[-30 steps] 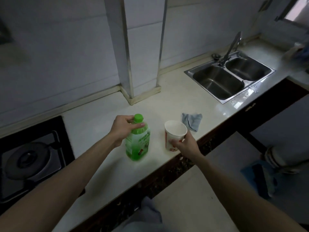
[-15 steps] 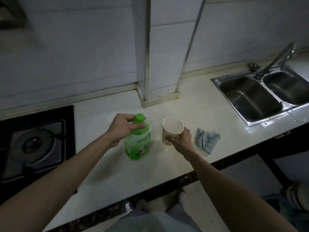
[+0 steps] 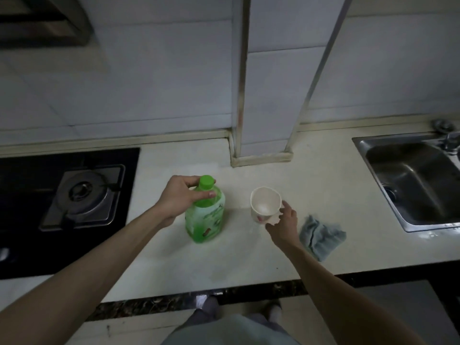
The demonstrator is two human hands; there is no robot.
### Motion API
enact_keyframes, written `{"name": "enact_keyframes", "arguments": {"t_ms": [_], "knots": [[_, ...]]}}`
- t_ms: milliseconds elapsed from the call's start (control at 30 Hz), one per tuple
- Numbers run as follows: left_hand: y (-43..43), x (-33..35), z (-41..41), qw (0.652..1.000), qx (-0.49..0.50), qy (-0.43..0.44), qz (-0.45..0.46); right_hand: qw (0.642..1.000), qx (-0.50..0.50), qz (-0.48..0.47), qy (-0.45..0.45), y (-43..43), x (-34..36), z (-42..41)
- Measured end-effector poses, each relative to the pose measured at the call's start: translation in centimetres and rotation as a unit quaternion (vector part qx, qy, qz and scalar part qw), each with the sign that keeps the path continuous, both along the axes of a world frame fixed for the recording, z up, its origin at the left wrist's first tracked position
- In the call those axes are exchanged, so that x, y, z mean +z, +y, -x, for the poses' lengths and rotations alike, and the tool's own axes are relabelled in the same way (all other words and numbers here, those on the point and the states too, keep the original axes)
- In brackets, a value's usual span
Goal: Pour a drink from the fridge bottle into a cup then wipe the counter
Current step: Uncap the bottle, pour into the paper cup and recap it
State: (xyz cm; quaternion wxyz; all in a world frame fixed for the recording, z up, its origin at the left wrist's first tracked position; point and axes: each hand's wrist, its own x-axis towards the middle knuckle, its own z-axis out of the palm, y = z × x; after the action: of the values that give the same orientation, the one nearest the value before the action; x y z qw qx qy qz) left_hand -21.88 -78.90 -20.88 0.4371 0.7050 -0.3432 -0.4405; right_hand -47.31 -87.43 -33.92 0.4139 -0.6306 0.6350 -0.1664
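bottle (image 3: 205,215) stands upright on the counter (image 3: 249,257), near centre of view, green cap (image 3: 207,182) on. left hand (image 3: 183,195) wraps fingers and thumb round the neck and shoulder just below the cap, a firm hold. cup (image 3: 265,204) stands at the bottle's 3 o'clock, near but not touching it, mouth up, looks empty. right hand (image 3: 282,224) is at the cup's 4 o'clock side, thumb and fingers lightly curled on its wall, a loose steadying grip. cloth (image 3: 321,236) lies crumpled at the cup's 4 o'clock, just beyond the right hand. sink (image 3: 410,185) is at far 3 o'clock, burner (image 3: 82,195) at 9 o'clock. judgement: step in hand is setting up the pour; nothing poured, wipe not begun. next move calls for the right hand to leave the cup and unscrew the cap while the left braces the bottle.
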Motion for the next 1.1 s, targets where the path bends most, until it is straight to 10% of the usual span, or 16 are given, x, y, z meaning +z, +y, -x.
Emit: {"name": "enact_keyframes", "arguments": {"t_ms": [200,400,567,1100], "knots": [[-1.0,0.8,1.5,1.000,0.005,0.007,-0.003,0.988,-0.057,0.145,-0.005,-3.6,6.1,2.0],[-1.8,2.2,2.7,1.000,-0.011,0.012,0.027,0.968,0.169,0.148,-0.115,-4.1,15.8,-3.7],[-1.9,3.6,3.1,0.998,-0.024,0.014,0.063,0.934,0.302,0.190,0.028,-0.7,19.7,-8.6],[3.5,1.6,1.8,0.988,-0.001,-0.085,0.130,0.898,0.278,0.340,-0.032,0.1,25.3,-13.1]]}}
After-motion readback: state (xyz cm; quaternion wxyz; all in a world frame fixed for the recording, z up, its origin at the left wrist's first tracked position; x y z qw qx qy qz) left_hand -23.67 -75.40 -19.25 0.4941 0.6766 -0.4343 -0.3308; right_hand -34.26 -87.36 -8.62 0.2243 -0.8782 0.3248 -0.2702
